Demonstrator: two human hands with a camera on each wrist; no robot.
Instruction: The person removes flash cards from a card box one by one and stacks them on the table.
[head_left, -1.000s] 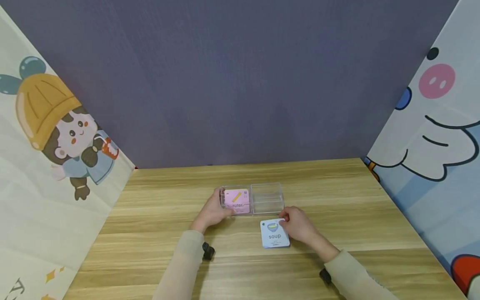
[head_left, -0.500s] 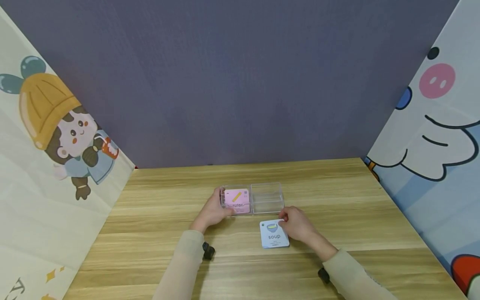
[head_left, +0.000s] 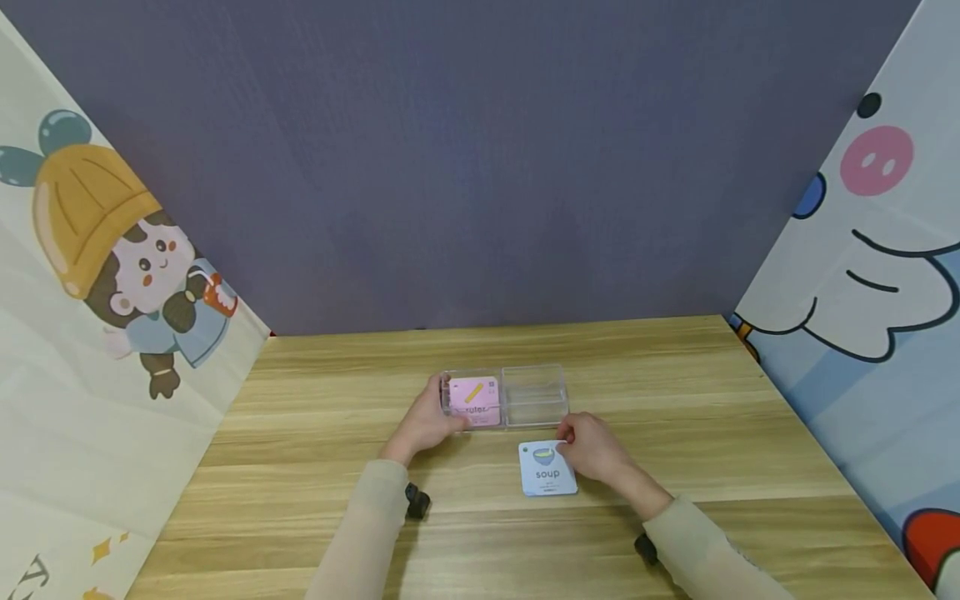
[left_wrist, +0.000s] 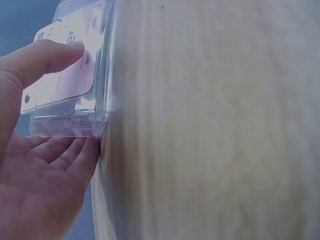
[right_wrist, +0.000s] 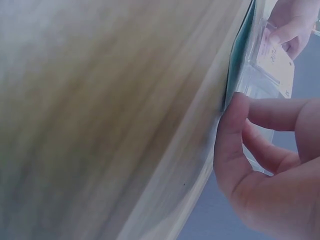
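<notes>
A clear plastic card case lies on the table with two compartments side by side. Pink flashcards fill the left one, the top card printed "ruler" with a yellow ruler; the right one holds no cards. My left hand grips the case's left end; in the left wrist view its thumb rests on the pink card and the fingers pass below the case. In front of the right compartment, my right hand pinches the upper right corner of a pale blue "soup" flashcard, seen nearly edge-on in the right wrist view.
The wood-grain table runs back to a dark grey-blue panel. Cartoon-printed sheets, a left one and a right one, flank it. A small black device sits at the left wrist, another at the right.
My right hand and the soup card have shifted very slightly to the left. My left hand and the case stay where they were.
</notes>
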